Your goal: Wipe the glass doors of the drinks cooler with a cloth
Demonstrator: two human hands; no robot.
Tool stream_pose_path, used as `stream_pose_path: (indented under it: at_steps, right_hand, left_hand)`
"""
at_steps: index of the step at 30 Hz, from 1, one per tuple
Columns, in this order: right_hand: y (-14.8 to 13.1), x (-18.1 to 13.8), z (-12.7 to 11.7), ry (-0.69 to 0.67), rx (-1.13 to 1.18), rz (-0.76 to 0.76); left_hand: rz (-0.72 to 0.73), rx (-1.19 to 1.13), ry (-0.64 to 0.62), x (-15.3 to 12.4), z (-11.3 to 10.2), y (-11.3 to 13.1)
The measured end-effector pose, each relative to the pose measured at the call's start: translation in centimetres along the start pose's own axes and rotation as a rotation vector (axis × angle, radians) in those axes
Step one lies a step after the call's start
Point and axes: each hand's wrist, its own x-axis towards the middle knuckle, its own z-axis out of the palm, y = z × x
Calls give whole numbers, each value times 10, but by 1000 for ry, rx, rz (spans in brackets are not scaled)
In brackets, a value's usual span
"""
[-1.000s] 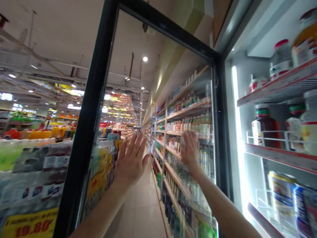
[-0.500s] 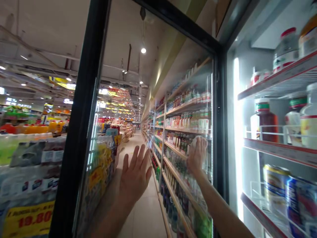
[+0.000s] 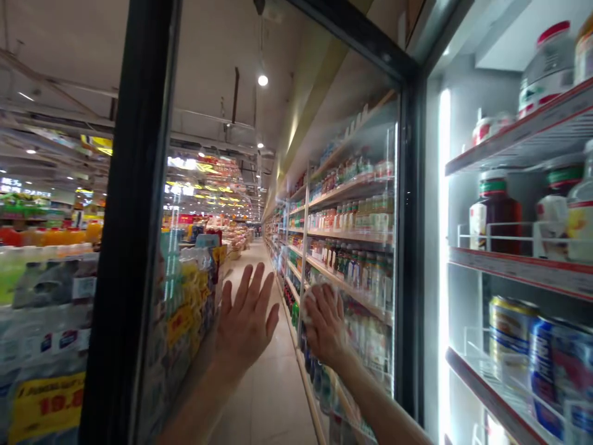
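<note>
The swung-out glass cooler door (image 3: 124, 247) stands in front of me, with a thick black frame around its pane. My left hand (image 3: 244, 324) lies flat toward the pane at lower centre, fingers spread and nothing in it. To the right of it, my right hand (image 3: 327, 324) presses a white cloth (image 3: 306, 304) against the glass. Most of the cloth is hidden beneath the fingers. Through the pane, shelves of bottles (image 3: 352, 216) show, perhaps partly as reflection.
On the right is the lit cooler, where a shelf (image 3: 519, 262) carries bottles behind a wire rail. Cans (image 3: 512, 334) stand below. Stacked drink packs with a yellow price sign (image 3: 46, 405) are at left. An aisle floor (image 3: 264, 395) runs ahead.
My right hand has moved left and slightly down across the glass with the cloth, closer to my left hand. The left hand stays nearly in place. The view has shifted slightly.
</note>
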Motion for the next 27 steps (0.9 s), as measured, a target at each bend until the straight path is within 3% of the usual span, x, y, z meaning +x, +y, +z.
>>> stream_pose_path:
  at_steps: [1, 4, 6, 7, 11, 13, 17, 19, 22, 23, 24, 27]
  right_hand:
    - [-1, -2, -1, 7, -12, 12]
    - [15, -5, -5, 230, -114, 336]
    - [15, -7, -4, 314, -123, 445]
    - [8, -8, -2, 289, -96, 409]
    - [-24, -17, 6, 5, 63, 34]
    - [-15, -23, 3, 21, 36, 103]
    - [21, -37, -3, 305, -132, 575]
    - [14, -46, 0, 278, -127, 524]
    - [-11, -56, 5, 24, -5, 156]
    - [-16, -57, 6, -14, 12, 103]
    - [-17, -57, 5, -2, 2, 122]
    - [-10, -51, 2, 202, -105, 419]
  left_hand:
    - [6, -5, -1, -4, -1, -1]
    - [3, -1, -17, -27, -7, 1]
    - [-16, 24, -19, -45, -10, 3]
    - [-20, 39, -19, -51, -11, 5]
    - [3, 85, -12, -62, -11, 5]
    - [16, 83, -8, -60, -11, 3]
    - [1, 52, -20, -60, -8, -1]
    - [-17, 39, -32, -62, -7, -2]
    - [-27, 42, -37, -64, -5, -3]
    - [-31, 43, -42, -64, -5, -3]
    - [-30, 43, -46, -64, -5, -4]
    - [-28, 35, -65, -64, -4, -4]
